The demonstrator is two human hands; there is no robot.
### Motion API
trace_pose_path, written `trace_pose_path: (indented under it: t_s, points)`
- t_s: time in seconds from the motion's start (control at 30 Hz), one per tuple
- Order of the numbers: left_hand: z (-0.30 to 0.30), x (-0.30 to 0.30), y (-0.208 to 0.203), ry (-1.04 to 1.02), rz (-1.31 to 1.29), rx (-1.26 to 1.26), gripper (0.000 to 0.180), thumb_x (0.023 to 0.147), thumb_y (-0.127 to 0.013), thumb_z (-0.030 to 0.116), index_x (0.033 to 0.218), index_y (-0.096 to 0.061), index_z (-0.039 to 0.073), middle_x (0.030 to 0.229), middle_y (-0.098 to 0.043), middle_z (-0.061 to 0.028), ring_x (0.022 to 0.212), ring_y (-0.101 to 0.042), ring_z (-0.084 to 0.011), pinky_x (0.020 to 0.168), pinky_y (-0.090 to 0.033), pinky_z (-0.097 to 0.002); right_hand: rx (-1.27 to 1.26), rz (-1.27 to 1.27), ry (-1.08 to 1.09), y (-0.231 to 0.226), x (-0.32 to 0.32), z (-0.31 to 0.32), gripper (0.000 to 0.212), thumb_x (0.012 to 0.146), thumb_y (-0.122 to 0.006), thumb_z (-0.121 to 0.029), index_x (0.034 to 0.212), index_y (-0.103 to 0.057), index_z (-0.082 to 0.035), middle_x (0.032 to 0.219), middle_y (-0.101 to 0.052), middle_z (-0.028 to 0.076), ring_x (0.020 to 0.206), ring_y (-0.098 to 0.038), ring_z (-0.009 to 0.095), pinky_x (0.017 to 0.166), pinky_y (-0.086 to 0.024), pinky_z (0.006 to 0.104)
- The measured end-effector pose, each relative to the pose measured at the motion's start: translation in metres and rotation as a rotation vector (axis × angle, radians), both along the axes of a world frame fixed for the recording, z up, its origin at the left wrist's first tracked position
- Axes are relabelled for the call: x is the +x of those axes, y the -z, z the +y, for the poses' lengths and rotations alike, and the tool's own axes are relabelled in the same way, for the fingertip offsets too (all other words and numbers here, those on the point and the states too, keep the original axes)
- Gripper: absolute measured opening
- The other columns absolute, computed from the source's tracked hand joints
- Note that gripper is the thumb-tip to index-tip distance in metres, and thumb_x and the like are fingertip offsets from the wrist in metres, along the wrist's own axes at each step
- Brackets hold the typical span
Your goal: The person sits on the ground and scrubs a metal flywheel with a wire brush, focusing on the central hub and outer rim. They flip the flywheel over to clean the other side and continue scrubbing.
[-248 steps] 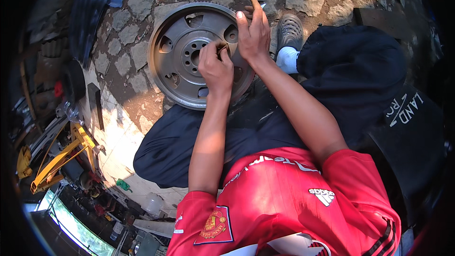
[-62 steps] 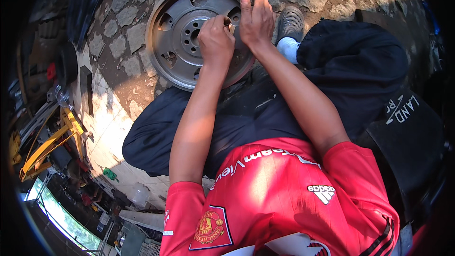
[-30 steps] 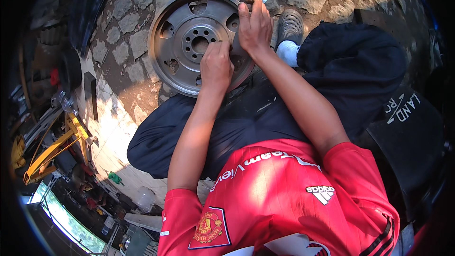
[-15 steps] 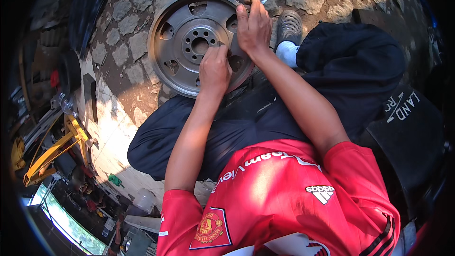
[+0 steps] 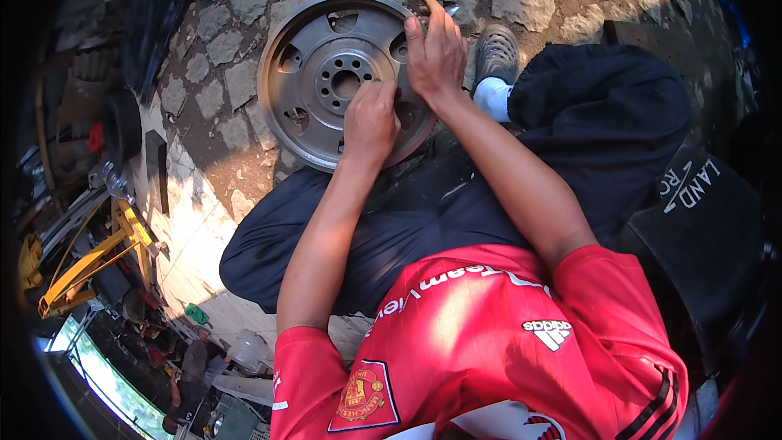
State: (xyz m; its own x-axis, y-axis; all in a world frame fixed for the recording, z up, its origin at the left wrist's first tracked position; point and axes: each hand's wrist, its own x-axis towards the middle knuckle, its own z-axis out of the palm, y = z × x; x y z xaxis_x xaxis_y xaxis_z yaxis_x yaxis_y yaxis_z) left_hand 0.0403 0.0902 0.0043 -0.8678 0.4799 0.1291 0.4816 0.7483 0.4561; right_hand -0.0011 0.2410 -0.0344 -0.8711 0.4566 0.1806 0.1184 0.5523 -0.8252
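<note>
As I watch, wheel (image 5: pixel 326 114): face up.
Left hand (image 5: pixel 371 124): curled over it; contents hidden.
Right hand (image 5: pixel 438 57): spread at far right, likely steadying.

Sunlight falls in patches — glaring on the pale floor (image 5: pixel 195 243) and brightening the red shirt (image 5: pixel 444 322) — while the metal wheel (image 5: pixel 309 86) sits clear in softer shade. The left side is murky; fisheye distortion bends the black-rimmed edges.

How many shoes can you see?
1 shoe: a grey one, worn with a white sock, to the right of the right hand and the round metal wheel. Another may be hidden; the other foot doesn't show.
</note>
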Motion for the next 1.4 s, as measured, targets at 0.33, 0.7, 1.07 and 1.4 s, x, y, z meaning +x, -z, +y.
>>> trace_pose_path:
  t_s: [0.33, 0.7, 1.07, 1.4]
  points:
    - [-0.005, 0.005, 0.001, 0.014, -0.005, -0.013, 0.013, 0.084, -0.065, -0.005, 0.094, -0.063, 0.003, 0.087, -0.066, -0.0144, 0.09, -0.067, -0.0351, 0.08, -0.055, -0.0483, -0.045, -0.004, 0.001, 0.001, 0.003, 0.002, 0.058, 0.108, -0.049, -0.048, 0.152, -0.049, -0.01, 0.14, -0.058, 0.021, 0.128, -0.057, 0.04, 0.108, -0.04, 0.0529]
    - [0.002, -0.002, -0.004, 0.019, 0.005, -0.097, 0.015, 0.081, -0.063, -0.004, 0.094, -0.061, 0.003, 0.088, -0.064, -0.015, 0.091, -0.066, -0.0346, 0.081, -0.055, -0.0474, -0.068, -0.01, 0.019, 0.003, 0.002, 0.002, 0.059, 0.108, -0.05, -0.048, 0.153, -0.048, -0.011, 0.136, -0.06, 0.02, 0.125, -0.058, 0.039, 0.105, -0.041, 0.053]
    - [-0.072, 0.052, -0.039, -0.515, -0.164, 0.228, 0.023, 0.087, -0.079, -0.001, 0.108, -0.071, 0.001, 0.092, -0.078, -0.0125, 0.083, -0.076, -0.0233, 0.077, -0.058, -0.0327, -0.097, -0.003, 0.035, 0.006, 0.0, 0.002, 0.057, 0.107, -0.052, -0.047, 0.152, -0.049, -0.011, 0.137, -0.06, 0.02, 0.125, -0.058, 0.039, 0.107, -0.04, 0.0536]
    - [-0.078, 0.062, -0.029, -0.685, -0.591, 1.306, 0.027, 0.098, -0.073, -0.002, 0.123, -0.067, -0.004, 0.108, -0.076, -0.0138, 0.099, -0.075, -0.021, 0.091, -0.061, -0.0334, -0.165, 0.064, -0.673, -0.072, 0.023, -0.035, 0.03, 0.097, -0.074, -0.027, 0.111, -0.075, -0.001, 0.1, -0.076, 0.016, 0.091, -0.074, 0.034, 0.081, -0.056, 0.0405]
